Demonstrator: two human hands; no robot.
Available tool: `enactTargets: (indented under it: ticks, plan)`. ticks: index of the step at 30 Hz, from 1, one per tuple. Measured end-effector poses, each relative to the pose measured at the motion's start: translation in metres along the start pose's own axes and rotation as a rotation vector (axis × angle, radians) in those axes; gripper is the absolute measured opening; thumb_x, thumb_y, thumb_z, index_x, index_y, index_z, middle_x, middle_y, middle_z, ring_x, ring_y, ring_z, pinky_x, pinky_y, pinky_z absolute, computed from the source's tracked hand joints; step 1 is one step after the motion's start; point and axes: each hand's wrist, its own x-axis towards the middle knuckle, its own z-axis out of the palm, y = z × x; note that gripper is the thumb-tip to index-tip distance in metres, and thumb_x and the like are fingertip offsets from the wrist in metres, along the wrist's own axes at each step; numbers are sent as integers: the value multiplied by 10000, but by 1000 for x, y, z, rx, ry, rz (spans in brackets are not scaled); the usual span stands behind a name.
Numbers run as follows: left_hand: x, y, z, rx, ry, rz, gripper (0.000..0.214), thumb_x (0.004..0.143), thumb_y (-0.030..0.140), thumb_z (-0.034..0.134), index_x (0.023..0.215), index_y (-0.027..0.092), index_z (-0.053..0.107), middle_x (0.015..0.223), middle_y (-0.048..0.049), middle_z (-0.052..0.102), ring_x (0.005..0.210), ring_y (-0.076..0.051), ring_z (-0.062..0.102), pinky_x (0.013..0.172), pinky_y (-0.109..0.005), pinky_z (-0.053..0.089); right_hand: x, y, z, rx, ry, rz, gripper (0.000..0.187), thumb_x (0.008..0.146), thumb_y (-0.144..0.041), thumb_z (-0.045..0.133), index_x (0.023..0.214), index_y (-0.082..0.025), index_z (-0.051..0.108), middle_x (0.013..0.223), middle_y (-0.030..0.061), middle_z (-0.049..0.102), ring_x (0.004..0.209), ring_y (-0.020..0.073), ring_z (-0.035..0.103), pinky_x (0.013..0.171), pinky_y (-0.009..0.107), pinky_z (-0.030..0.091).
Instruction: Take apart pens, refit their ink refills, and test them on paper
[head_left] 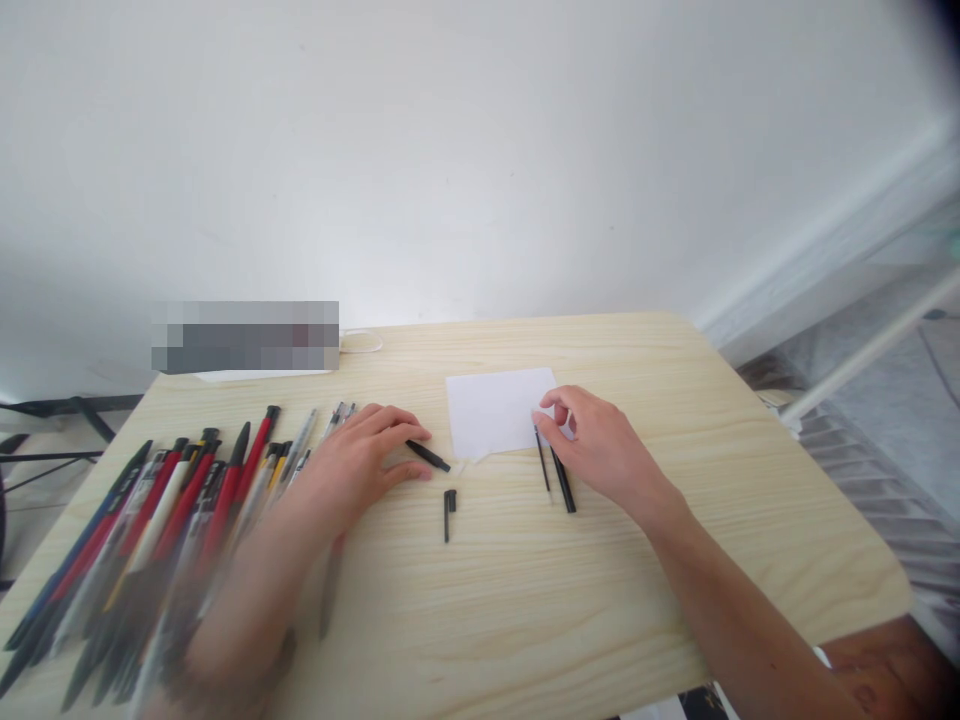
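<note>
My left hand [379,450] rests low over the table, thumb and fingers apart. Between its fingertips lies a short black pen part [429,457], one end near the index finger; no grip on it shows. Closer to me is a black pen cap with a clip [448,515]. Over the right edge of a white sheet of paper [491,410], my right hand [589,430] has thumb and index finger drawn together in a pinch. What sits in the pinch is too small to make out. Just below the thumb are a thin dark pen refill [543,468] and a black pen barrel [562,480].
Many pens [180,500], red, black, white and clear, lie in a row on the left of the wooden table [675,560], partly behind my left forearm. A blurred-out box-like object [247,340] stands at the back left, against the white wall [480,180].
</note>
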Motion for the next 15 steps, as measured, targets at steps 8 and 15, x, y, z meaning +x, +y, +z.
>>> enactTargets:
  ticks: [8, 15]
  plan:
    - [1, 3, -5, 26, -19, -18, 231, 869, 263, 454, 935, 200, 667, 998, -51, 645, 933, -206, 567, 841, -360, 456, -1, -4, 9, -135, -76, 65, 197, 812, -397, 486, 758, -209, 504, 729, -10, 590, 633, 148, 525, 568, 262, 335]
    - [1, -1, -2, 28, 27, 24, 183, 863, 233, 477, 884, 178, 651, 938, -54, 654, 895, -196, 576, 817, -350, 461, -2, -8, 9, -189, -60, 42, 201, 843, -318, 431, 676, -211, 466, 665, -27, 574, 602, 134, 496, 535, 247, 279]
